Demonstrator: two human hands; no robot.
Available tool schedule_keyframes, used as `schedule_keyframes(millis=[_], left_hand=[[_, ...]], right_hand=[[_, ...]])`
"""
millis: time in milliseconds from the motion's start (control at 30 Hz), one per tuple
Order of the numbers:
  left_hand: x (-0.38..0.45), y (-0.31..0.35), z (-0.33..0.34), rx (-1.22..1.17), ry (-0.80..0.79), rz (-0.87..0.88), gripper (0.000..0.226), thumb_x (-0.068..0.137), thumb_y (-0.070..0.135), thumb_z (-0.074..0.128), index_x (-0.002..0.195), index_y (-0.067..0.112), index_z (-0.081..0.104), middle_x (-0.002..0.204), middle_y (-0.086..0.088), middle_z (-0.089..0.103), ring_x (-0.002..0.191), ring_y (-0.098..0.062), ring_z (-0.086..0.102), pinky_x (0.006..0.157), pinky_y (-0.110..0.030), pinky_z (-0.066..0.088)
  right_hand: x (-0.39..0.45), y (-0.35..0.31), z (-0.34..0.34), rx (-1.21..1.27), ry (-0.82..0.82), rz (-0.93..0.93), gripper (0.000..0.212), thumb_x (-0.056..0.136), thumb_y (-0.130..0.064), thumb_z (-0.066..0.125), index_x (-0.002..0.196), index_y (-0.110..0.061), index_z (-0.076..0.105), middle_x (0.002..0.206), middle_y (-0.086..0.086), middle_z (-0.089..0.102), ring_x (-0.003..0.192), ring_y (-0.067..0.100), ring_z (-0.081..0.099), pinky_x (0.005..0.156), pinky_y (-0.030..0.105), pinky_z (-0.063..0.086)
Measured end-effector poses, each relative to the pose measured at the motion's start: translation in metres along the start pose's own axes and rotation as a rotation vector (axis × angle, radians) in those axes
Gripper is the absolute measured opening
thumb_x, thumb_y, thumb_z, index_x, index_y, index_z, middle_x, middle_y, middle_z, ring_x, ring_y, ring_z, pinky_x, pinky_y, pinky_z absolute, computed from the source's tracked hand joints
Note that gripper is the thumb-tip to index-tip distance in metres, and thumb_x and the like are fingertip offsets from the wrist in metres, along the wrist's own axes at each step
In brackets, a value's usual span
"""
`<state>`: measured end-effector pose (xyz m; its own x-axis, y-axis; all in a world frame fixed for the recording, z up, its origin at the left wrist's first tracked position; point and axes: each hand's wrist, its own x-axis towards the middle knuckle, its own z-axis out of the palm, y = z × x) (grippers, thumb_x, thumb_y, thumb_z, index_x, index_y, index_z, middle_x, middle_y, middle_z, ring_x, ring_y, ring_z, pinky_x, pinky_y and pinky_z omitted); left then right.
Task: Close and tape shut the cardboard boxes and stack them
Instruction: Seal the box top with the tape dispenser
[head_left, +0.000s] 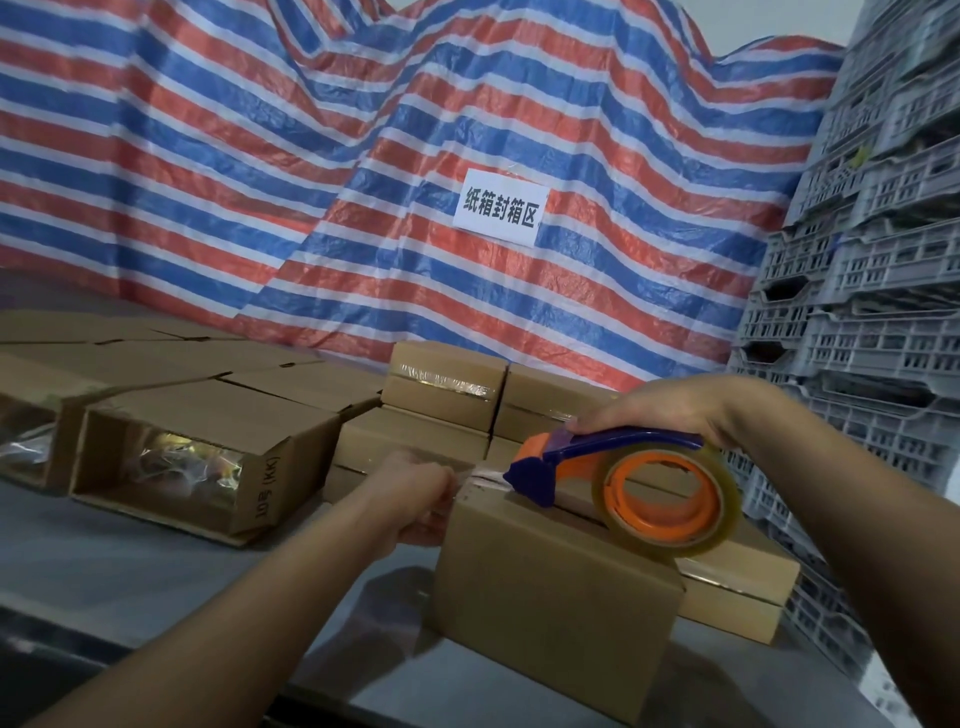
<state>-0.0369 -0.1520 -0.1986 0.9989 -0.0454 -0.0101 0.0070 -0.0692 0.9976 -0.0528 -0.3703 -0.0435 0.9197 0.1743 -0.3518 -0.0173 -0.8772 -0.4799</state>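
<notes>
Cardboard box (556, 582) on a grey table (130, 566); left hand (415, 499) pinches clear tape at its far-left edge, right hand (670, 410) grips a tape dispenser (623, 483) on top.

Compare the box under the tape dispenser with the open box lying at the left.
The box being taped has its flaps closed on top; the open box lies on its side, showing shiny wrapped contents. The right hand runs the tape dispenser across the first; nothing touches the second. Both are plain brown cardboard.
</notes>
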Motion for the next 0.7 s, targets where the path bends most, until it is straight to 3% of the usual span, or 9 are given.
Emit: schedule_keyframes(millis=[100, 200, 433, 567, 700], left_hand=[[0.006, -0.008, 0.004, 0.142, 0.026, -0.010, 0.014, 0.099, 0.031, 0.052, 0.107, 0.019, 0.052, 0.100, -0.009, 0.061, 0.085, -0.019, 0.061, 0.056, -0.026, 0.050], [0.012, -0.008, 0.004, 0.245, -0.002, -0.022, 0.026, 0.098, 0.039, 0.052, 0.113, 0.018, 0.054, 0.103, -0.007, 0.058, 0.083, -0.017, 0.055, 0.053, -0.023, 0.046], [0.013, -0.010, -0.005, 0.408, -0.054, -0.078, 0.045, 0.098, 0.056, 0.041, 0.119, 0.018, 0.052, 0.092, -0.005, 0.054, 0.071, -0.013, 0.047, 0.053, -0.021, 0.041], [0.014, -0.007, -0.010, 0.404, 0.050, 0.014, 0.041, 0.103, 0.043, 0.037, 0.128, 0.014, 0.051, 0.080, -0.001, 0.049, 0.064, -0.011, 0.042, 0.055, -0.022, 0.035], [0.011, 0.012, -0.003, 0.388, 0.038, 0.113, 0.053, 0.100, 0.053, 0.037, 0.136, 0.015, 0.048, 0.111, -0.008, 0.058, 0.095, -0.018, 0.054, 0.068, -0.028, 0.040]], right_hand=[[0.001, 0.000, 0.001, 0.019, 0.003, -0.026, 0.032, 0.097, -0.048, 0.057, 0.105, -0.017, 0.061, 0.068, -0.002, 0.069, 0.054, 0.007, 0.063, 0.052, 0.018, 0.050], [0.001, 0.000, 0.003, 0.034, -0.013, -0.042, 0.024, 0.100, -0.045, 0.054, 0.102, -0.023, 0.063, 0.069, -0.002, 0.070, 0.055, 0.007, 0.064, 0.053, 0.018, 0.051], [0.001, -0.005, 0.004, 0.060, -0.006, 0.019, 0.038, 0.097, -0.045, 0.058, 0.113, -0.010, 0.058, 0.069, 0.000, 0.070, 0.054, 0.008, 0.065, 0.052, 0.018, 0.051], [0.000, -0.004, 0.003, 0.075, -0.007, 0.042, 0.046, 0.096, -0.047, 0.059, 0.122, -0.009, 0.056, 0.074, 0.002, 0.071, 0.059, 0.010, 0.066, 0.057, 0.020, 0.053], [0.001, -0.003, 0.002, 0.074, -0.024, 0.038, 0.046, 0.097, -0.047, 0.058, 0.121, -0.009, 0.056, 0.074, 0.001, 0.070, 0.058, 0.010, 0.065, 0.057, 0.019, 0.053]])
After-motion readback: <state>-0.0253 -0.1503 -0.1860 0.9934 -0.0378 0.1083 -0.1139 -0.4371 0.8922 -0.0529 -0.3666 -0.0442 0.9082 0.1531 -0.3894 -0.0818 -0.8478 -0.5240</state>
